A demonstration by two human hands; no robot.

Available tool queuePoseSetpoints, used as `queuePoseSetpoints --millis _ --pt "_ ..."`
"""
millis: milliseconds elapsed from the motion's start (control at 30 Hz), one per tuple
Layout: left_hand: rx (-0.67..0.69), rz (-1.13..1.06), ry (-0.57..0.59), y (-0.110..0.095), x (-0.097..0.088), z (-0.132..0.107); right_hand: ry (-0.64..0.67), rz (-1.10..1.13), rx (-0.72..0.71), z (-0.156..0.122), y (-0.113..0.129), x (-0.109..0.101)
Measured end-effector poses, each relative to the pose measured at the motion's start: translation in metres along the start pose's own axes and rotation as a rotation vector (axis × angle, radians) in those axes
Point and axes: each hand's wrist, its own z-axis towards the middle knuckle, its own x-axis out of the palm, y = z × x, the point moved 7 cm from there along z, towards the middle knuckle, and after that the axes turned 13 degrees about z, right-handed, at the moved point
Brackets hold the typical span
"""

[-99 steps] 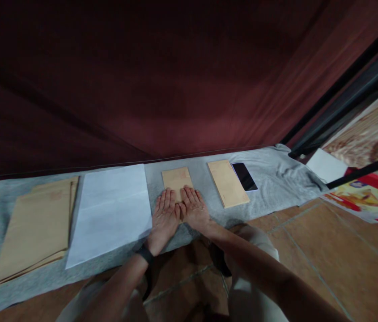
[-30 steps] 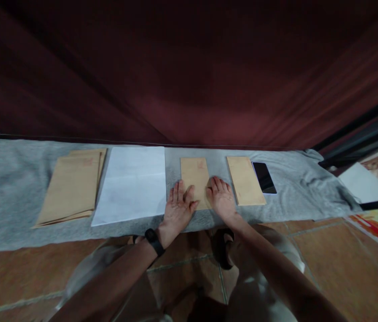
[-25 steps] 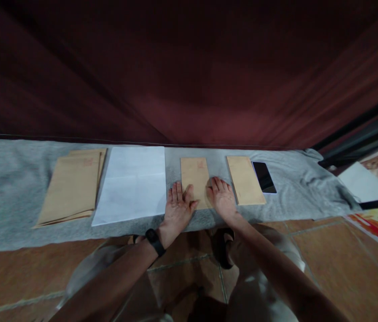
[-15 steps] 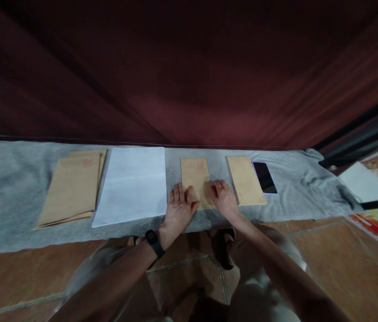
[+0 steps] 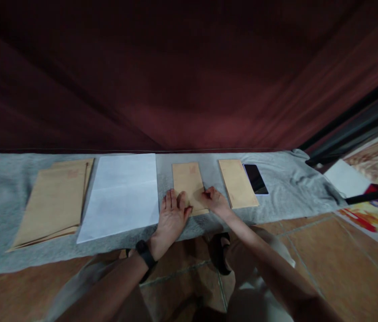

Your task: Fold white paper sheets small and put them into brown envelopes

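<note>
A small tan envelope (image 5: 187, 181) lies on a grey cloth (image 5: 286, 190) in front of me. My left hand (image 5: 171, 215) lies flat with fingers stretched out, its thumb on the envelope's near left corner; a dark band is on that wrist. My right hand (image 5: 214, 201) has its fingers curled and pinched at the envelope's right edge. White sheets (image 5: 121, 194) lie just left of my left hand.
A stack of large tan envelopes (image 5: 53, 201) lies at the left. Another small tan envelope (image 5: 237, 182) and a dark phone (image 5: 256, 179) lie to the right. A dark red curtain hangs behind. Tiled floor and my knees are below; printed sheets (image 5: 375, 214) lie far right.
My right hand went from lying flat beside the envelope to curled fingers pinching its right edge. My left hand stayed flat. The view shifted a little to the right.
</note>
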Motion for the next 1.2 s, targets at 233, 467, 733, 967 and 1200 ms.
queuePoseSetpoints --millis 233,467,733,967,1200 --pt "0.0 -0.02 -0.003 0.0 -0.004 0.001 0.209 0.388 0.027 -0.005 0.005 0.008" --pt "-0.02 -0.114 -0.002 0.011 -0.002 0.006 0.461 0.797 0.136 -0.019 0.011 0.02" --pt "-0.235 -0.581 0.029 0.039 0.006 0.017 0.412 0.858 0.139 -0.013 0.01 0.011" --pt "-0.571 -1.22 0.44 0.05 0.024 0.006 0.383 0.986 0.203 -0.013 0.005 0.009" --pt "-0.577 -1.441 0.515 0.035 0.028 0.006 0.472 1.022 0.18 -0.023 0.018 0.01"
